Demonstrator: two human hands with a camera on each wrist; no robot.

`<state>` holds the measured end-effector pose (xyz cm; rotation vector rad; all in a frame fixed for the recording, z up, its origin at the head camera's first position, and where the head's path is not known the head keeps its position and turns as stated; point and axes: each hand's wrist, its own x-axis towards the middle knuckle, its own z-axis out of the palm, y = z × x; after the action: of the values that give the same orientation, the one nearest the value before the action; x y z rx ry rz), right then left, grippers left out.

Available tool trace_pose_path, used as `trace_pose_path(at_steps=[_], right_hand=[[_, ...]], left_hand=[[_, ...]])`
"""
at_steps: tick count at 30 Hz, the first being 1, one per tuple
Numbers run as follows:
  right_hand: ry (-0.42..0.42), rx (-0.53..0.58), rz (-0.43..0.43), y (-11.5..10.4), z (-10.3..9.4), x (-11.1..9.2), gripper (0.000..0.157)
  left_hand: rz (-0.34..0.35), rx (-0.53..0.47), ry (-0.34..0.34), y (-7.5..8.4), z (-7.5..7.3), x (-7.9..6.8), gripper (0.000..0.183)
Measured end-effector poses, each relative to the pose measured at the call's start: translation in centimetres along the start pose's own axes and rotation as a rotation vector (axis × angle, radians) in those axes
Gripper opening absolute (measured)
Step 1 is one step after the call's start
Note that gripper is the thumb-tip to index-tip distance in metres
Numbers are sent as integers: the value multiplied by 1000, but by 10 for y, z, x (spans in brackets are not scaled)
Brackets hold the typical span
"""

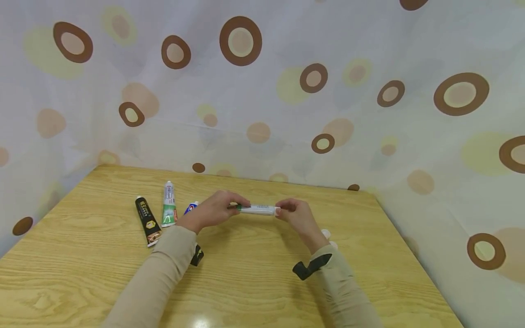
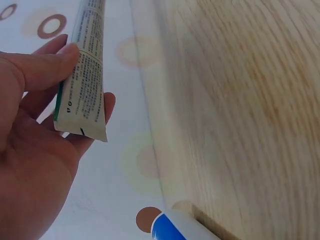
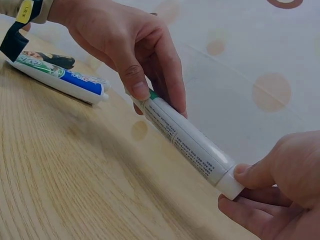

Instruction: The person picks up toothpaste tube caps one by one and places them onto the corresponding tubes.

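Note:
A white toothpaste tube (image 1: 257,209) is held level above the table between my two hands. My left hand (image 1: 214,210) pinches its flat, green-edged end between thumb and fingers. In the left wrist view, small print covers the side of the tube (image 2: 84,87) and its crimped end shows past the fingers. At the other end, my right hand (image 1: 299,219) grips the white cap (image 3: 230,185) with thumb and fingers. The cap appears to be on the tube. Left of my left hand, a blue tube (image 1: 191,207) lies partly hidden by that hand.
A black tube (image 1: 147,221) and a white-and-green tube (image 1: 168,205) lie on the left of the wooden table (image 1: 246,282). White round pieces (image 1: 326,233) sit beside my right wrist, partly covered by it. A patterned sheet (image 1: 279,118) hangs behind the table and along its sides.

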<state>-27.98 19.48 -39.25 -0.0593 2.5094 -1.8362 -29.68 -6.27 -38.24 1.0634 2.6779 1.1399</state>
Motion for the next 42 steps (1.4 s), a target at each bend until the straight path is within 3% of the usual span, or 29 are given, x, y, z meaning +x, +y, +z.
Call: trace_pose_path(at_steps=[5, 11, 23, 37, 42], right_hand=[[4, -13, 21, 6, 2, 3, 22], [26, -38, 57, 12, 6, 7, 19], [80, -200, 47, 20, 14, 7, 16], [74, -242, 27, 18, 17, 5, 21], [58, -222, 37, 16, 18, 3, 25]], left_hand=[[-47, 2, -22, -4, 4, 5, 30], [-31, 46, -19, -10, 10, 9, 31], [-48, 16, -32, -17, 21, 9, 33], [-86, 30, -59, -18, 25, 9, 34], [-63, 56, -48, -20, 27, 10, 35]])
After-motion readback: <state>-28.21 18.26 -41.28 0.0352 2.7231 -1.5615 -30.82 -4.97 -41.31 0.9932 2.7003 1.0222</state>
